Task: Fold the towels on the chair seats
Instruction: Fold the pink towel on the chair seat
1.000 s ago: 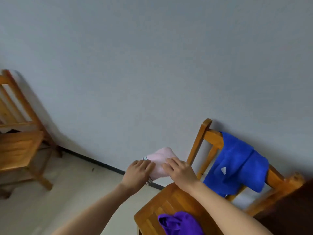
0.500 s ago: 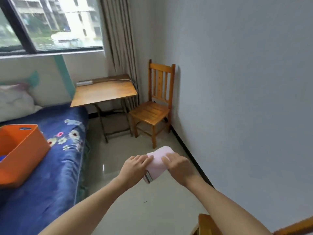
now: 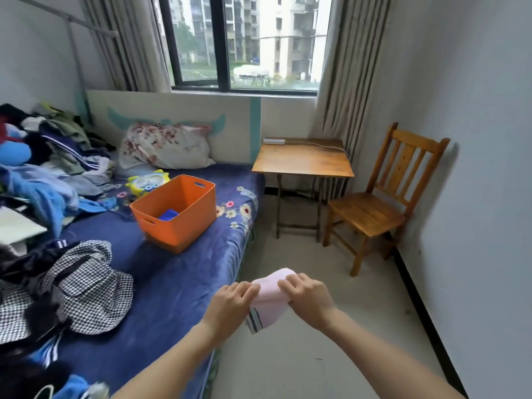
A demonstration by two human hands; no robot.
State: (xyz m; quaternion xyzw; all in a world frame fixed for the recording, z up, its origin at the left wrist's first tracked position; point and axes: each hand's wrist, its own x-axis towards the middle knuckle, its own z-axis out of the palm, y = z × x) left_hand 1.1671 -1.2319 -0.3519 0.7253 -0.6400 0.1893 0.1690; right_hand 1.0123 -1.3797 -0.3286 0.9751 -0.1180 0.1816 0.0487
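A folded pink towel [image 3: 270,300] with a grey striped edge is held in the air over the floor beside the bed. My left hand [image 3: 230,305] grips its left side and my right hand [image 3: 309,298] grips its right side, fingers curled over the top. An orange basket [image 3: 184,226] stands on the bed ahead and to the left, with a blue cloth [image 3: 168,215] inside. A wooden chair [image 3: 374,208] with a bare seat stands against the right wall.
The bed [image 3: 178,283] with a dark blue cover fills the left side, piled with clothes [image 3: 54,174] and a checked garment [image 3: 83,286]. A small wooden table [image 3: 302,161] stands under the window. Bare floor [image 3: 302,355] lies between bed and wall.
My view has swung left from the wall and the near chair with blue and purple towels to the bed and basket. Both hands have kept hold of the pink towel.
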